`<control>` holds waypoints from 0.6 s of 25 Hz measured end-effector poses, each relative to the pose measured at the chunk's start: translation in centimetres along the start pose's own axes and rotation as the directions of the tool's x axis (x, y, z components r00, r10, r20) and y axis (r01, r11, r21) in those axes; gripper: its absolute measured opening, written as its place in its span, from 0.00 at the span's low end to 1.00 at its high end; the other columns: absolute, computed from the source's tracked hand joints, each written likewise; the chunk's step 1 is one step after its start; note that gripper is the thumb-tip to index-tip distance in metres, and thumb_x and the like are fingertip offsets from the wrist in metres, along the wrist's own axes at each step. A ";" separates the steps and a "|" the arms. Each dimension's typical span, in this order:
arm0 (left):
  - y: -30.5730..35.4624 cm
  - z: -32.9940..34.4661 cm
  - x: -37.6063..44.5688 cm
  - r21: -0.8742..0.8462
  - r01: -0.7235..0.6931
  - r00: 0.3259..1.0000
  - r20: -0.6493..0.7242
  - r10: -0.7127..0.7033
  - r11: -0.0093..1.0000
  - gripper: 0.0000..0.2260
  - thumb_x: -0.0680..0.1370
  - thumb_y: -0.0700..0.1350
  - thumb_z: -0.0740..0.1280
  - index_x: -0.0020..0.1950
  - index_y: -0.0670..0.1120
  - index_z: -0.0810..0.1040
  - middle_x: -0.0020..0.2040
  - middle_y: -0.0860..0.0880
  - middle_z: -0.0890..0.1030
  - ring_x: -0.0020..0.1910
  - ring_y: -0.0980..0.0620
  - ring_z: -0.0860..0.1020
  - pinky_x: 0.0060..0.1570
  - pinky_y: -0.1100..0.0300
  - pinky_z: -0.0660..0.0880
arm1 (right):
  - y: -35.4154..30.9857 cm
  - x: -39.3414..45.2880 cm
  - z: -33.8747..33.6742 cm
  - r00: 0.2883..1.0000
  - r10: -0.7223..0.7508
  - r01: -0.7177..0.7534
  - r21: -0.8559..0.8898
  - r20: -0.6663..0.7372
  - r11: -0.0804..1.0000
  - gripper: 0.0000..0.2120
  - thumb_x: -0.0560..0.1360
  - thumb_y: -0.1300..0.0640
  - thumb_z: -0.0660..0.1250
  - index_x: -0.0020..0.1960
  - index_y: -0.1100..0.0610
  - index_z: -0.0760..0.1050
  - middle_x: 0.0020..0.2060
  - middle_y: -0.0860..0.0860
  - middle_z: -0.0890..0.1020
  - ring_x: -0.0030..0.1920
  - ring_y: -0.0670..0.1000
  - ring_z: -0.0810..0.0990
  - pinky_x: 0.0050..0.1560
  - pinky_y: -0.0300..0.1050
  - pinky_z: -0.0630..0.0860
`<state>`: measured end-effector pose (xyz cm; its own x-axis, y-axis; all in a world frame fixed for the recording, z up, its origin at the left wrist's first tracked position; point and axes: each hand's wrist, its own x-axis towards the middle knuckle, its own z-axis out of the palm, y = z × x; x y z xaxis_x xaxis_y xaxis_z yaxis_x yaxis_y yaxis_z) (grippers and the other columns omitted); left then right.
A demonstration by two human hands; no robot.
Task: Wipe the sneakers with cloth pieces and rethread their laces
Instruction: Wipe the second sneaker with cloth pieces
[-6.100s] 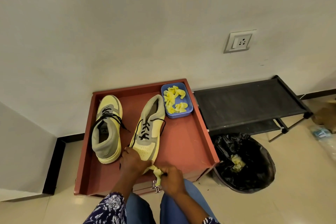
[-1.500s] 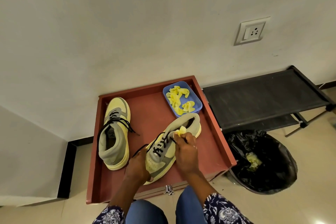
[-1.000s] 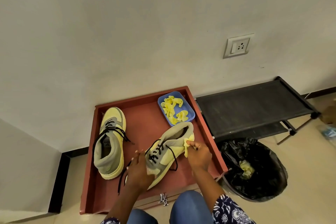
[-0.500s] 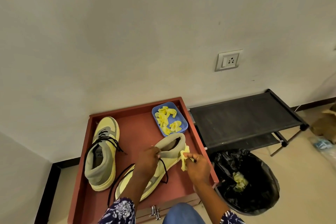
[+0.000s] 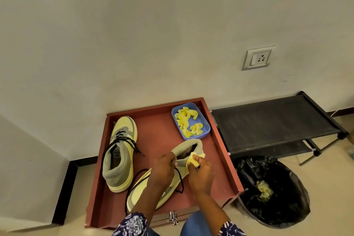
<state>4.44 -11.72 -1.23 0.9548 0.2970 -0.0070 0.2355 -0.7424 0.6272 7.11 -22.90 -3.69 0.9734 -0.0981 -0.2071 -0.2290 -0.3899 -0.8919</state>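
Observation:
Two yellow-and-grey sneakers with black laces lie on a red-brown tray (image 5: 159, 126). The left sneaker (image 5: 119, 152) stands untouched, toe toward the wall. The right sneaker (image 5: 183, 151) lies slanted, heel toward the blue box. My left hand (image 5: 162, 168) grips this sneaker at the collar edge. My right hand (image 5: 200, 170) pinches a crumpled yellow cloth piece (image 5: 193, 160) against the collar's right side. A loose black lace (image 5: 180, 180) hangs between my hands.
A blue box (image 5: 206, 126) holding several yellow cloth pieces sits at the tray's far right corner. A black-bagged bin (image 5: 285, 184) with used cloth inside stands right of the tray. Behind it is a black rack (image 5: 272, 120). The wall carries a socket (image 5: 258, 58).
My left hand moved from the toe up to the collar of the right sneaker. My right hand brought the cloth from the laces to the collar's right side. The head camera shifted.

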 end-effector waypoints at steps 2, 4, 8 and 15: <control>0.1 0.2 0.2 -0.013 0.072 0.997 -0.007 -0.072 0.997 0.04 0.76 0.38 0.63 0.46 0.40 0.77 0.44 0.42 0.81 0.39 0.52 0.72 0.36 0.65 0.62 | -0.5 -1.1 1.0 0.996 -0.088 0.088 -0.042 0.000 0.995 0.10 0.73 0.64 0.66 0.54 0.61 0.80 0.50 0.59 0.79 0.50 0.59 0.78 0.52 0.45 0.72; 0.2 0.2 0.4 -0.015 0.113 0.994 0.011 -0.112 0.994 0.04 0.76 0.37 0.62 0.43 0.43 0.76 0.43 0.42 0.81 0.39 0.51 0.72 0.37 0.64 0.62 | -0.8 -2.1 1.9 0.985 -0.171 0.171 -0.042 0.000 0.984 0.08 0.73 0.65 0.67 0.50 0.63 0.81 0.46 0.60 0.80 0.45 0.59 0.79 0.47 0.43 0.71; 0.0 0.1 0.3 -0.043 0.097 0.995 0.039 -0.095 0.994 0.10 0.76 0.36 0.63 0.37 0.48 0.69 0.35 0.47 0.76 0.33 0.53 0.69 0.31 0.67 0.63 | 0.4 -0.7 1.8 0.977 -0.202 0.198 -0.064 -0.068 0.978 0.06 0.73 0.63 0.67 0.44 0.65 0.81 0.41 0.60 0.79 0.40 0.60 0.79 0.40 0.41 0.69; -0.2 0.2 0.3 -0.077 0.110 0.994 0.024 -0.108 0.991 0.12 0.76 0.36 0.63 0.36 0.47 0.67 0.29 0.55 0.69 0.28 0.59 0.66 0.29 0.72 0.65 | 0.9 -1.0 2.5 0.965 -0.215 0.217 -0.007 -0.148 0.976 0.06 0.71 0.62 0.67 0.44 0.62 0.82 0.41 0.57 0.82 0.41 0.51 0.80 0.41 0.31 0.68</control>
<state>4.71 -11.63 -1.47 0.9279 0.3609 -0.0938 0.3244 -0.6571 0.6804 5.97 -20.88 -5.34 0.9879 -0.1463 0.0519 -0.0126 -0.4082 -0.9128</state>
